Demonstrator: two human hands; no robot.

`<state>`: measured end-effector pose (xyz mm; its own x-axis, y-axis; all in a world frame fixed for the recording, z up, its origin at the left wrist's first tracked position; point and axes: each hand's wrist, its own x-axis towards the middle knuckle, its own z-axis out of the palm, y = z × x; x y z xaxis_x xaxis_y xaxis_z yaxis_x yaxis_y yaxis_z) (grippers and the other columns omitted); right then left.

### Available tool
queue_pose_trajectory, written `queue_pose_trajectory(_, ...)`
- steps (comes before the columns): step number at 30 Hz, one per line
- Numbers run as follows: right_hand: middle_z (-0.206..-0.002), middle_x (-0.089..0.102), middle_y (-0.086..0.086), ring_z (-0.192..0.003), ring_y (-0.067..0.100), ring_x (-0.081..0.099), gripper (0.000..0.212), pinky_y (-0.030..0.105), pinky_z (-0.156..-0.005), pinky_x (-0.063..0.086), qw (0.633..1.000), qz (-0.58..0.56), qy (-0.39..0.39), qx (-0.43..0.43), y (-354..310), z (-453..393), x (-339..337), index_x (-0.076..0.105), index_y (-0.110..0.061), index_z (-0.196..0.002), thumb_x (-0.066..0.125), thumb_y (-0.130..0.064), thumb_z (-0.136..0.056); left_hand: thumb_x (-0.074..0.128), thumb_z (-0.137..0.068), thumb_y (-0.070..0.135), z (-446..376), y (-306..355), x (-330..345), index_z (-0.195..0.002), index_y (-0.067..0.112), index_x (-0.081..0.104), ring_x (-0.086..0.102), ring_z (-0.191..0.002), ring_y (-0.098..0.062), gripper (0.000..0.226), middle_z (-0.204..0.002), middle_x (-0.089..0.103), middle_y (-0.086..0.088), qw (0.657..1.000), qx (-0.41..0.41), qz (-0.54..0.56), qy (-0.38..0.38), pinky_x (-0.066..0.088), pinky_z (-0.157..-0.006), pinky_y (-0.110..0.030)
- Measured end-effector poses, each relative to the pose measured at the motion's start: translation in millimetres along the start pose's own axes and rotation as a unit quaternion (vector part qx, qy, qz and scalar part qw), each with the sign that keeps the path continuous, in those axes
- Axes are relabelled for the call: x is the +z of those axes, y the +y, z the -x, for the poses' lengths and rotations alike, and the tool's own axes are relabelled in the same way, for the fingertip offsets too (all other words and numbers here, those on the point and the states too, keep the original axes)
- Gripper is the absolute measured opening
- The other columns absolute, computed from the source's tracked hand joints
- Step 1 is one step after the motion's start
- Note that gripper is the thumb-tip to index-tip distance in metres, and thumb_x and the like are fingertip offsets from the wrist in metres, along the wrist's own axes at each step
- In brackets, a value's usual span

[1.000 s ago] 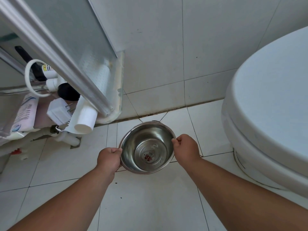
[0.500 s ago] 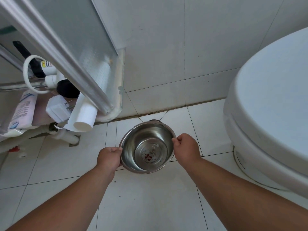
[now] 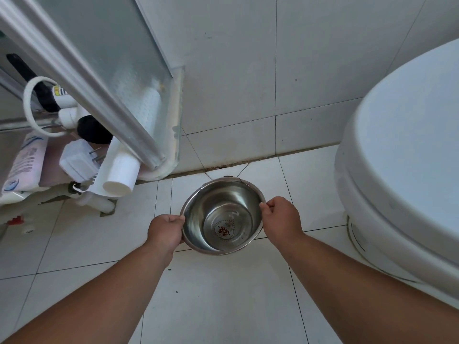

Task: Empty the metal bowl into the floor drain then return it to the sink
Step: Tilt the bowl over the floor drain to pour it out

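Note:
A shiny metal bowl (image 3: 222, 214) with a red mark printed on its bottom hangs over the white floor tiles, its mouth facing up towards me. My left hand (image 3: 165, 230) grips its left rim and my right hand (image 3: 280, 219) grips its right rim. A sliver of metal that may be the floor drain (image 3: 228, 177) peeks out just past the bowl's far rim, near the wall; the bowl hides the rest. I see no sink in this view.
A white toilet (image 3: 407, 170) with its lid down fills the right side. At the left a frosted panel with a metal frame (image 3: 99, 78) leans over a low shelf holding a white plug (image 3: 77, 161), a white tube (image 3: 121, 176) and a pouch (image 3: 23, 165).
The bowl and both hands have hardly moved. The view has shifted slightly, and the shelf clutter sits a little further left and higher.

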<state>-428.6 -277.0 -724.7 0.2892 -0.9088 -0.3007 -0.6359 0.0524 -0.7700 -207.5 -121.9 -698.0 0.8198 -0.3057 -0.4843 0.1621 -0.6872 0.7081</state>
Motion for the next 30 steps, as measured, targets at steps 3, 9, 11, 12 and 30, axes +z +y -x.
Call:
queue_pose_trajectory(3,-0.085,0.069,0.001,-0.080,0.021,0.061,0.025,0.029,-0.071,0.041,1.000,0.000,0.000,0.006,-1.1,-0.7,-1.4,0.066,-0.010,-0.093,0.058,-0.031,-0.104,0.065,-0.106,0.015,-1.2,1.4,1.6,-0.086,0.007,0.079,0.074,-0.068,-0.026,0.026,-0.065,0.080,-0.007,1.000,-0.002,-0.003,-0.001,0.059,-0.064,-0.032)
queue_pose_trajectory(9,-0.087,0.070,0.004,-0.082,0.022,0.062,0.026,0.029,-0.072,0.042,1.000,0.000,0.003,0.010,-1.9,-1.9,-4.5,0.067,-0.009,-0.094,0.058,-0.031,-0.104,0.065,-0.105,0.014,-2.9,2.2,4.4,-0.081,0.007,0.079,0.073,-0.067,-0.027,0.028,-0.061,0.079,-0.006,1.000,-0.005,0.001,-0.009,0.060,-0.065,-0.032)
queue_pose_trajectory(11,-0.087,0.070,0.003,-0.082,0.022,0.061,0.026,0.029,-0.072,0.041,1.000,0.003,0.004,0.010,-2.2,-1.9,-5.8,0.067,-0.009,-0.094,0.058,-0.031,-0.104,0.065,-0.105,0.014,-3.4,2.5,5.0,-0.083,0.006,0.079,0.073,-0.067,-0.027,0.027,-0.060,0.078,-0.005,1.000,-0.006,0.004,-0.009,0.059,-0.064,-0.033)
queue_pose_trajectory(12,-0.087,0.070,0.003,-0.082,0.022,0.061,0.026,0.029,-0.072,0.041,1.000,0.002,0.004,0.011,-2.2,-1.8,-6.5,0.066,-0.008,-0.094,0.058,-0.031,-0.104,0.066,-0.105,0.014,-3.6,2.8,5.2,-0.083,0.005,0.080,0.072,-0.066,-0.026,0.027,-0.060,0.078,-0.005,1.000,-0.006,0.004,-0.009,0.059,-0.063,-0.032)
queue_pose_trajectory(30,-0.079,0.066,0.000,-0.072,0.016,0.058,0.028,0.021,-0.055,0.034,1.000,0.007,0.004,0.010,1.0,-3.4,-7.9,0.065,-0.009,-0.089,0.057,-0.032,-0.104,0.067,-0.104,0.013,-8.0,3.0,9.5,-0.079,0.007,0.078,0.075,-0.072,-0.032,0.028,-0.063,0.080,-0.007,1.000,0.004,0.003,-0.010,0.063,-0.070,-0.037)
